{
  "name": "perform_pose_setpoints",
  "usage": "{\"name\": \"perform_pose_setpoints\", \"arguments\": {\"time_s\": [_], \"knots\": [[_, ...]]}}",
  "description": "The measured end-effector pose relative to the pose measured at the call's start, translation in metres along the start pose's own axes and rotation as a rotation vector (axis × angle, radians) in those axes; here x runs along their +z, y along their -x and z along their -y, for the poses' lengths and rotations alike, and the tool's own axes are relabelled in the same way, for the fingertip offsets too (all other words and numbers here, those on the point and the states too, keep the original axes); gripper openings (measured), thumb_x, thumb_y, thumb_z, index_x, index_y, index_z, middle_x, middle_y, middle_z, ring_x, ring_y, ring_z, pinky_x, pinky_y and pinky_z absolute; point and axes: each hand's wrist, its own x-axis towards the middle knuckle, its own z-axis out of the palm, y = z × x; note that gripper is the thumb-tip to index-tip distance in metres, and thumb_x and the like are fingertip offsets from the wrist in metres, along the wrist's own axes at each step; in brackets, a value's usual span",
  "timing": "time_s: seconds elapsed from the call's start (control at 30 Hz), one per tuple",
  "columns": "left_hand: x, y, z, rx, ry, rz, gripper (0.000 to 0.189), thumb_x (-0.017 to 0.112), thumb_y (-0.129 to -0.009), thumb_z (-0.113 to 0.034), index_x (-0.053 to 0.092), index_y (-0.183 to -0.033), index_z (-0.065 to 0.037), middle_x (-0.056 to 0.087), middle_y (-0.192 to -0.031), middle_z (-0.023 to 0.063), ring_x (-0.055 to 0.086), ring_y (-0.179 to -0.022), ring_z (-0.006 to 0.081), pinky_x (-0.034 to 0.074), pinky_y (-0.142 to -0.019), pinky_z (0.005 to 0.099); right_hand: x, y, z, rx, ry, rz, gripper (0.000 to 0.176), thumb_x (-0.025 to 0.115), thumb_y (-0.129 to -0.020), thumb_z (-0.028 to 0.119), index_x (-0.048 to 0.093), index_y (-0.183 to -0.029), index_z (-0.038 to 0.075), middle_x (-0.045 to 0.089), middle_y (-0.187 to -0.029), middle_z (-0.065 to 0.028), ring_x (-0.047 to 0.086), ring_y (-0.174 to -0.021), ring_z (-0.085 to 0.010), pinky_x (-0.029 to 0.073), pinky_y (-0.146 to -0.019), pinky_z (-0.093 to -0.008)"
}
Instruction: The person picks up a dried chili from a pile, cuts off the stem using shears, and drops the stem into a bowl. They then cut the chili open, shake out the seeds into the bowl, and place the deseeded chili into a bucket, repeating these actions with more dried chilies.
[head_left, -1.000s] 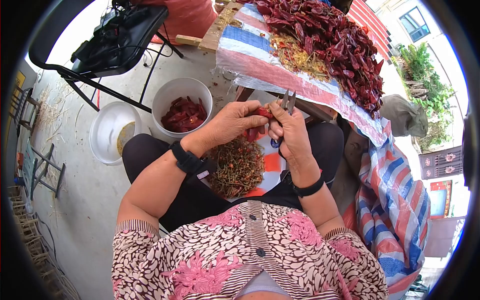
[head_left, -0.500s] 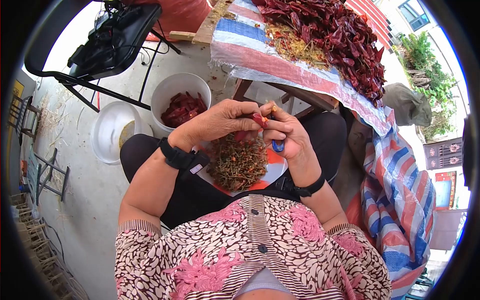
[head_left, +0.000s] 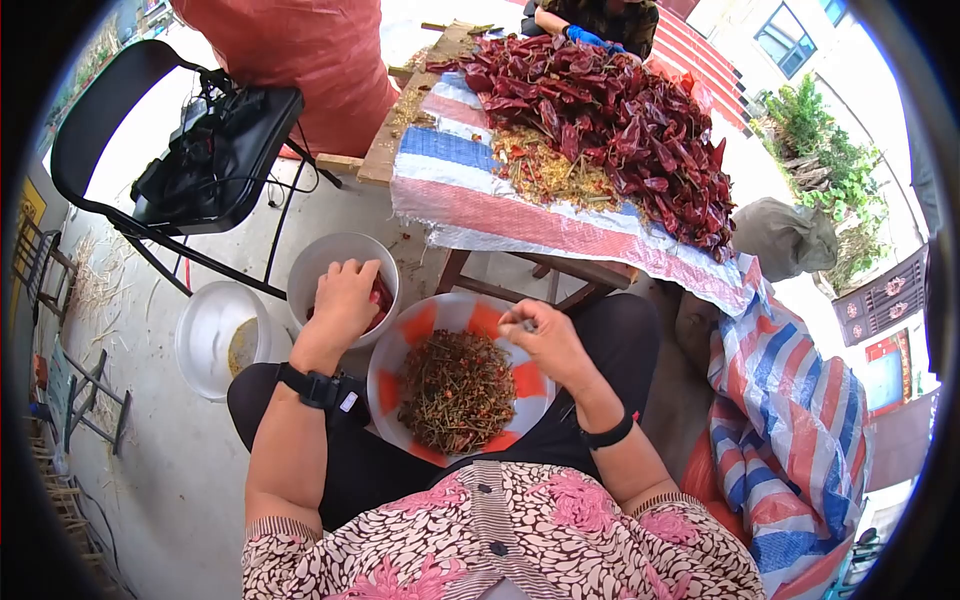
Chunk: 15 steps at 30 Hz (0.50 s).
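My left hand is over the white bucket, knuckles up and fingers curled. A dried red chili shows at its fingers, above other red chilies in the bucket. My right hand is at the right rim of the orange-and-white basin on my lap, its fingers pinched together. A small dark grey bit shows between those fingers; I cannot tell what it is. Chili stems and scraps are heaped in the basin between my hands.
A big pile of dried red chilies lies on a striped sheet over a table. A person's blue-gloved hand is behind it. At left stand a pale tub, a black folding chair and a red sack.
My hands, which were together around a red chili above the basin, have parted. The left moved to the bucket with the chili; the right moved to the basin's right rim. The view shifted.
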Motion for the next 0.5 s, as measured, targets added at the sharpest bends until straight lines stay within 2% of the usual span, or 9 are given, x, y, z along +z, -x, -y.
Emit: {"name": "perform_pose_setpoints", "arguments": {"time_s": [0.1,0.17,0.23,0.27,0.4,0.5], "knots": [[0.0,0.001,-0.003,-0.063,0.017,0.321,0.046,0.068,-0.076,-0.019,0.055,-0.12,-0.01,0.057,-0.11,0.0173,0.056,-0.1,0.036,0.046,-0.088,0.0438,-0.037,-0.039,0.0,-0.125,0.04,-0.205,0.022,0.063,-0.083,0.02,0.065,-0.096,0.002,0.064,-0.093,-0.0116,0.062,-0.088,-0.0247,0.046,-0.083,-0.0346],[0.005,0.001,-0.003,-0.022,0.085,0.48,0.047,0.067,-0.078,-0.023,0.055,-0.122,-0.01,0.059,-0.111,0.017,0.057,-0.103,0.0348,0.047,-0.088,0.0434,-0.067,-0.085,-0.015,-0.242,0.174,-0.375,0.017,0.056,-0.089,0.012,0.065,-0.097,-0.001,0.064,-0.087,-0.0047,0.057,-0.084,-0.0118,0.045,-0.078,-0.0275],[0.007,-0.002,-0.006,0.008,0.142,0.656,0.047,0.066,-0.078,-0.024,0.056,-0.122,-0.009,0.061,-0.111,0.017,0.058,-0.105,0.0341,0.048,-0.087,0.0435,-0.095,-0.126,-0.011,-0.247,0.244,-0.468,0.023,0.059,-0.085,0.016,0.065,-0.101,0.001,0.066,-0.095,-0.0181,0.063,-0.089,-0.0321,0.047,-0.083,-0.0376],[0.005,-0.004,-0.008,0.023,0.137,0.715,0.046,0.064,-0.079,-0.025,0.056,-0.122,-0.008,0.062,-0.11,0.0168,0.059,-0.104,0.0331,0.048,-0.086,0.0432,-0.105,-0.146,-0.012,-0.25,0.33,-0.493,0.023,0.058,-0.085,0.016,0.066,-0.102,0.002,0.066,-0.095,-0.0194,0.063,-0.091,-0.0333,0.047,-0.083,-0.0388],[0.007,-0.013,-0.014,0.055,0.137,0.716,0.045,0.064,-0.08,-0.024,0.057,-0.121,-0.007,0.063,-0.107,0.0175,0.06,-0.101,0.0343,0.049,-0.086,0.0428,-0.131,-0.222,-0.032,-0.209,0.446,-0.487,0.026,0.056,-0.085,0.016,0.066,-0.106,0.004,0.066,-0.102,-0.0201,0.062,-0.099,-0.0344,0.047,-0.085,-0.04],[0.008,-0.018,-0.016,0.07,0.153,0.675,0.043,0.064,-0.079,-0.022,0.058,-0.119,-0.006,0.064,-0.103,0.0178,0.061,-0.099,0.0348,0.049,-0.085,0.0441,-0.138,-0.253,-0.036,-0.112,0.483,-0.45,0.031,0.055,-0.087,0.015,0.063,-0.114,0.003,0.068,-0.103,-0.0163,0.065,-0.096,-0.0247,0.048,-0.086,-0.0336]]}}
